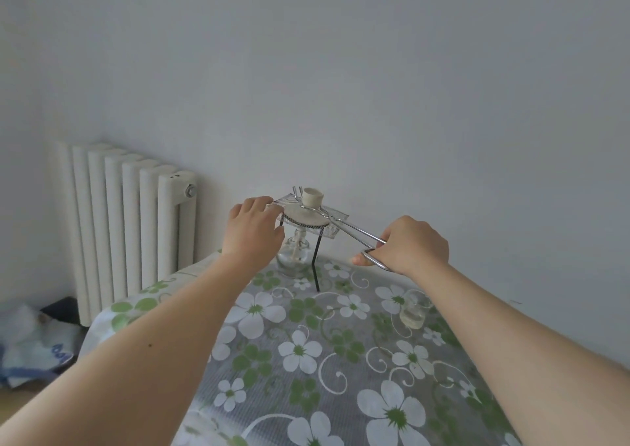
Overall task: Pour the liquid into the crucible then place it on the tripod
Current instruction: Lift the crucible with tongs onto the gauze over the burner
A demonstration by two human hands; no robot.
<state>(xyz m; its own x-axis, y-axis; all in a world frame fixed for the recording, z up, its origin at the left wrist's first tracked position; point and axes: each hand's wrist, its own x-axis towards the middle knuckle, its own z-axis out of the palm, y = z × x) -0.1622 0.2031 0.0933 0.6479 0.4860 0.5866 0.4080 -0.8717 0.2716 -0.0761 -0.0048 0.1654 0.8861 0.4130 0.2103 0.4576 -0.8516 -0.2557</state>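
A small white crucible [312,197] stands on the wire gauze [328,228] that tops the black tripod [315,264] at the table's far end. Metal tongs [344,224] reach in from the right, their jaws around the crucible's base. My right hand [409,245] grips the tongs' handles. My left hand [255,227] rests on the gauze's left edge, fingers curled over it. A glass spirit lamp [295,257] sits under the tripod. A small glass beaker [414,312] with a little clear liquid stands at the table's right side.
The table carries a flowered cloth [306,360] and stands against a pale wall. A white radiator [126,227] is on the left, with a bundle of cloth or bags [30,340] on the floor beside it.
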